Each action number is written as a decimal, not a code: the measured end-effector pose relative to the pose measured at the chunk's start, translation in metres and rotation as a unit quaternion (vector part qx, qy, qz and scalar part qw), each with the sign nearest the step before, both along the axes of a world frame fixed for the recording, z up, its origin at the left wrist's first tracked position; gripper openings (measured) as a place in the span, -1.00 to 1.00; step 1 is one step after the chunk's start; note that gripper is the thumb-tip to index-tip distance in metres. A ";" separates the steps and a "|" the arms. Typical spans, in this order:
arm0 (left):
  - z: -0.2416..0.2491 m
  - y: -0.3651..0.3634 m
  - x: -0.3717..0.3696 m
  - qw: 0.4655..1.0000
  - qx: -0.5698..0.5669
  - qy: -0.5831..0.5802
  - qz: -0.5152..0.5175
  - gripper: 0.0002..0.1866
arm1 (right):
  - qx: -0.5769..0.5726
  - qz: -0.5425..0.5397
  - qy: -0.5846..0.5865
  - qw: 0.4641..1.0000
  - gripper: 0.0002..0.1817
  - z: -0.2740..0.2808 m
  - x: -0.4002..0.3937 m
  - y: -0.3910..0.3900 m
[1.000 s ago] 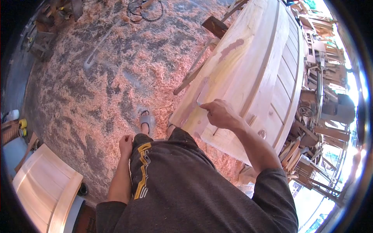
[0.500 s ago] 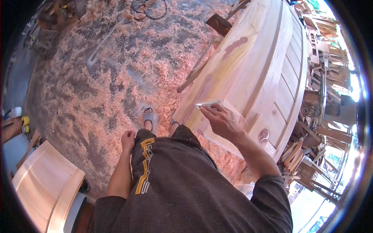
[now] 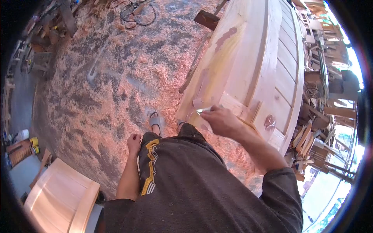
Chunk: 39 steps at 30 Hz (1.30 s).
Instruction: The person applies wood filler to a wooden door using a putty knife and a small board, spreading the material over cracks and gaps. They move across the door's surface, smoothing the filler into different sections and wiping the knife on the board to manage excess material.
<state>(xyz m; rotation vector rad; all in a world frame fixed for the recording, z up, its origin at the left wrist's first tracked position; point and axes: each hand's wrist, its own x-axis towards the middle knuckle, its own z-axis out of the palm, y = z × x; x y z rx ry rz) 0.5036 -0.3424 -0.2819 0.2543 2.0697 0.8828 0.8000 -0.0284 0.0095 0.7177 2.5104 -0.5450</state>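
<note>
The right hand [image 3: 219, 120], pinching a scraper [image 3: 204, 110], has slid down the door [image 3: 248, 58] (left hand [image 3: 134, 141] loosely curled).

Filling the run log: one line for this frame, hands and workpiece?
right hand: holds thin blade on wooden panel edge | left hand: at thigh, holds nothing | floor: wood shavings

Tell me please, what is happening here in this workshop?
A person stands on a floor covered in wood shavings, beside a large arched wooden panel. The right hand presses a small flat blade, perhaps a putty knife, against the panel's near edge, where reddish filler patches show. The left hand rests at the thigh, holding nothing visible.
</note>
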 end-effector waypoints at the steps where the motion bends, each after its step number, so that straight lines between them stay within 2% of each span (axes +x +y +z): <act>1: 0.000 0.003 0.000 1.000 0.006 0.004 0.003 -0.71 | -0.065 -0.105 0.056 0.991 -0.62 0.015 -0.004 0.008; 4: -0.014 0.000 -0.005 1.000 0.010 0.005 -0.009 -0.70 | 0.066 -0.122 0.180 0.974 -0.60 0.004 -0.015 0.010; 5: -0.019 -0.003 -0.005 1.000 0.009 0.011 -0.021 -0.70 | 0.069 -0.120 0.161 0.977 -0.50 -0.001 -0.017 0.007; 10: -0.031 -0.022 -0.017 0.999 -0.010 -0.011 -0.034 -0.69 | 0.139 -0.137 0.159 0.968 -0.53 -0.024 -0.028 -0.031; 13: -0.005 -0.018 -0.023 0.997 -0.058 0.003 -0.055 -0.70 | 0.158 -0.140 0.148 0.966 -0.56 -0.029 -0.032 -0.049; 15: -0.007 -0.020 -0.032 0.997 -0.054 -0.005 -0.057 -0.69 | 0.164 -0.145 0.140 0.966 -0.55 -0.034 -0.033 -0.059; 21: -0.014 -0.014 -0.047 0.999 0.002 0.007 -0.052 -0.70 | 0.150 -0.153 0.141 0.967 -0.56 -0.033 -0.038 -0.090; 24: -0.017 -0.008 -0.051 0.999 0.021 -0.003 -0.048 -0.71 | 0.082 -0.165 0.140 0.973 -0.54 -0.017 -0.036 -0.086; 28: -0.010 0.002 -0.048 0.998 0.045 -0.018 -0.045 -0.72 | 0.059 -0.258 0.116 0.957 -0.47 0.002 -0.027 -0.029; 30: -0.007 0.004 -0.044 0.998 0.019 -0.016 -0.058 -0.73 | 0.068 -0.282 0.129 0.948 -0.45 0.004 -0.025 -0.010; 34: -0.021 -0.005 -0.039 0.997 0.034 -0.045 -0.044 -0.72 | 0.018 -0.255 0.069 0.964 -0.48 0.004 -0.027 -0.009; 39: -0.039 -0.013 -0.037 0.993 -0.027 0.031 -0.107 -0.69 | -0.023 -0.169 0.014 0.985 -0.53 0.011 -0.031 -0.025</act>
